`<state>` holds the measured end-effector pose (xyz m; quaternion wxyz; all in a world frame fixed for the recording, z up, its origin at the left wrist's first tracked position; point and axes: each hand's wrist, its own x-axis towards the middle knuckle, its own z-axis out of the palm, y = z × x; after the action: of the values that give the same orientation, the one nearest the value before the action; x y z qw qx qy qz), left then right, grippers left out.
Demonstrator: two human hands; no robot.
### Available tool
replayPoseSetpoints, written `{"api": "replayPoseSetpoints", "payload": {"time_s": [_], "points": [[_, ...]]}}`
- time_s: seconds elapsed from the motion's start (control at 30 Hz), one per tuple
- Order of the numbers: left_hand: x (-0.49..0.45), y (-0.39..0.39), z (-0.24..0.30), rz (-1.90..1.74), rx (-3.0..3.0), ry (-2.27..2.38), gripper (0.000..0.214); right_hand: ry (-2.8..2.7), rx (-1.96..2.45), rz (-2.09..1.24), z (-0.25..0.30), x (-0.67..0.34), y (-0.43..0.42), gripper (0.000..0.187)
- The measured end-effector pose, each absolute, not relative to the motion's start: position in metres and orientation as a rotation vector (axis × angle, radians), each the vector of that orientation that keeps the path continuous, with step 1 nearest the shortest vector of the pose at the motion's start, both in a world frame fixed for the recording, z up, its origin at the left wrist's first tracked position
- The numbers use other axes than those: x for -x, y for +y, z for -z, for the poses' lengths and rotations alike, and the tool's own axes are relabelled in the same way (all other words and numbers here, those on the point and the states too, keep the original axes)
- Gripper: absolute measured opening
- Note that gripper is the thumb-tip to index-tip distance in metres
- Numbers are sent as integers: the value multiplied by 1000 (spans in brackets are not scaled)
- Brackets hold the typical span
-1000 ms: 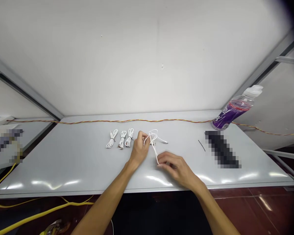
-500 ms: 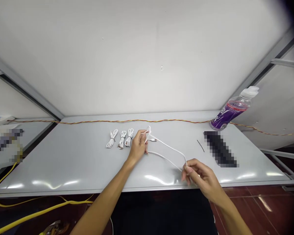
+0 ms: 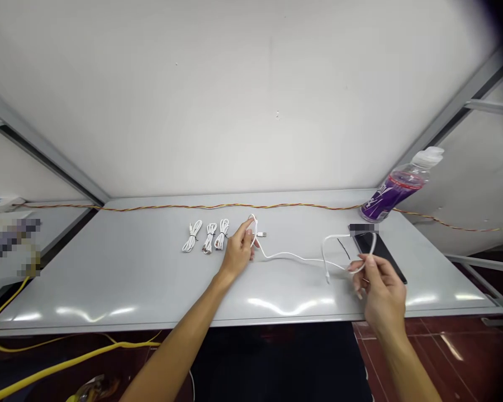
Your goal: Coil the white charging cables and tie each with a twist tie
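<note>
My left hand (image 3: 238,250) pinches one end of a loose white cable (image 3: 291,256) near the middle of the grey table (image 3: 109,279); a plug sticks out past the fingers. My right hand (image 3: 379,285) is closed on the other part of the same cable, held a little above the table at the right, where the cable arcs in a loop with a plug end hanging down. Three bundled white cables (image 3: 207,237) lie in a row just left of my left hand.
A dark phone (image 3: 379,251) lies under the cable loop beside my right hand, with a thin black tie (image 3: 342,248) next to it. A purple-labelled bottle (image 3: 396,187) stands at the back right. A twisted red-yellow wire (image 3: 235,207) runs along the back edge. Yellow cable (image 3: 46,368) hangs below the front left.
My right hand has drawn the cable out to the right, from beside my left hand to over the phone. The coil has unwound into a long strand. My left hand stayed in place.
</note>
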<state>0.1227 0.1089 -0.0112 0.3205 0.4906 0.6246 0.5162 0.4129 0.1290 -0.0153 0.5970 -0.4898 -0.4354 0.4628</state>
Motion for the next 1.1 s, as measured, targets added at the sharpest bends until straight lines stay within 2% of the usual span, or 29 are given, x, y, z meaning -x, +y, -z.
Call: {"api": "replayPoseSetpoints", "payload": {"time_s": [0.17,0.27,0.33,0.4,0.47,0.6,0.87,1.1], "points": [[-125,110,10,-1396,-1221,1595,42,-1198,1313,-1084,15,-403,143,52],[-126,111,9,-1430,-1196,1524,43,-1347,1389,-712,3,-394,144,56],[-128,112,8,-1433,-1192,1471,43,-1424,1391,-522,-9,-383,139,52],[-129,112,8,-1424,-1196,1436,43,-1566,1278,-604,-22,-366,131,34],[-129,111,7,-1406,-1219,1421,44,-1763,1176,-772,-31,-345,123,28],[-130,107,6,-1371,-1296,1422,42,-1982,1087,-970,-32,-304,118,27],[-130,104,2,-1444,-1472,1578,22,-1734,1010,-1300,-6,-282,138,29],[-130,105,-2,-1393,-1694,1472,22,-1823,990,-1260,-12,-289,132,19]]}}
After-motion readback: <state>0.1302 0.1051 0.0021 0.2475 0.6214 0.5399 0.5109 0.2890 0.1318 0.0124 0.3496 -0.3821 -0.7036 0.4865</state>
